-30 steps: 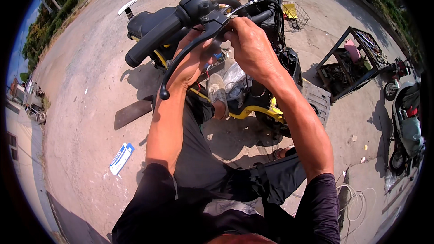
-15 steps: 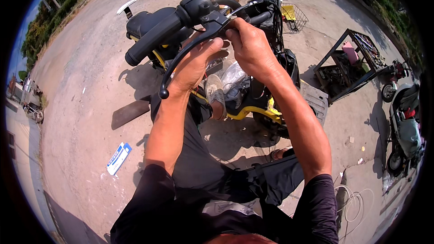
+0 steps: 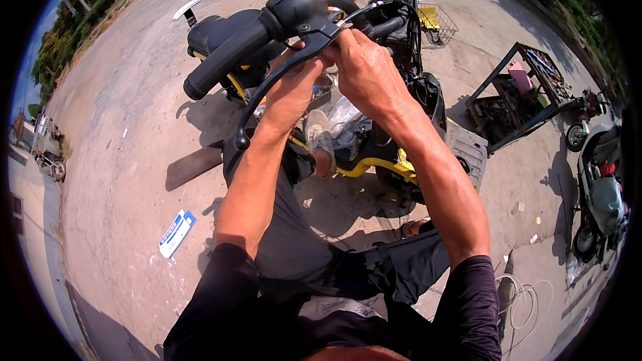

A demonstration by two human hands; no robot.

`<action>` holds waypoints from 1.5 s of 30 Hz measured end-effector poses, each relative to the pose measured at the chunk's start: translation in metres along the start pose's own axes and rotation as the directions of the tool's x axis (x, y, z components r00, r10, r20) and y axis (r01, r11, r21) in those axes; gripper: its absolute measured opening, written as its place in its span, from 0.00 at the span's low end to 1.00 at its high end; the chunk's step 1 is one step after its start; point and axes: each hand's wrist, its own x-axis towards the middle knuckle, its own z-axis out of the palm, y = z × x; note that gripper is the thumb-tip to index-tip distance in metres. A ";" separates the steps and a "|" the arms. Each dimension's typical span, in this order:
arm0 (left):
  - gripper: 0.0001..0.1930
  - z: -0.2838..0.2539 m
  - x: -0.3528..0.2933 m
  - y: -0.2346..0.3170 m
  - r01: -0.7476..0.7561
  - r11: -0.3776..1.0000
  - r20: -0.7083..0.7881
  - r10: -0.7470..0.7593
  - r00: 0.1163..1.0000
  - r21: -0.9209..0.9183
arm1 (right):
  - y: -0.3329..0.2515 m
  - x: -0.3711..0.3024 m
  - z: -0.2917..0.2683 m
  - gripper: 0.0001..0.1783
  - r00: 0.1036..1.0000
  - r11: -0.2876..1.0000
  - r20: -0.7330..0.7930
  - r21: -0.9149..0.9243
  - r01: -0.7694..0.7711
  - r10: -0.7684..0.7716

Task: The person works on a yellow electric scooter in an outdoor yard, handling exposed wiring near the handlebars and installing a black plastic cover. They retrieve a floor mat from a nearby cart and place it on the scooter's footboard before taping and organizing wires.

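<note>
A black brake lever (image 3: pixel 277 80) with a ball end curves below the handlebar grip (image 3: pixel 224 60) of a yellow and black scooter (image 3: pixel 374 164). Just behind the lever, under its pivot, is my left hand (image 3: pixel 294 90), its fingers curled up toward the bracket and partly hidden. My right hand (image 3: pixel 368 70) is closed in a pinch right beside the lever's pivot end, its fingertips meeting those of the left. Whatever lies between the fingertips is hidden. A cable (image 3: pixel 361 11) runs from the lever bracket above my right knuckles toward the middle of the handlebar.
My shoe (image 3: pixel 319 132) rests at the scooter's footboard, next to a clear plastic bag (image 3: pixel 344 117). A metal tool rack (image 3: pixel 518 93) and a parked scooter (image 3: pixel 602 187) stand to the right. A blue and white package (image 3: pixel 176 234) and a dark board (image 3: pixel 194 168) lie on the ground.
My left thumb and fingers have drawn in behind the lever, closer to the right fingertips. My right hand has shifted slightly left and turned, its knuckles now more upward.
</note>
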 end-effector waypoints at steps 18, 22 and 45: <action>0.16 -0.020 0.035 -0.049 -0.008 0.756 -0.064 0.066 0.996 0.655 | -0.007 0.006 -0.012 0.10 0.985 0.964 0.049 0.202 -0.171 0.165; 0.10 -0.006 0.008 -0.027 0.140 0.921 -0.116 -0.104 0.988 0.362 | 0.010 0.004 -0.005 0.12 0.972 0.920 0.070 0.314 -0.235 0.224; 0.15 0.008 -0.004 0.000 0.071 0.996 -0.140 -0.077 0.987 -0.047 | 0.012 -0.040 0.004 0.35 0.984 0.956 -0.102 0.269 -0.117 0.149</action>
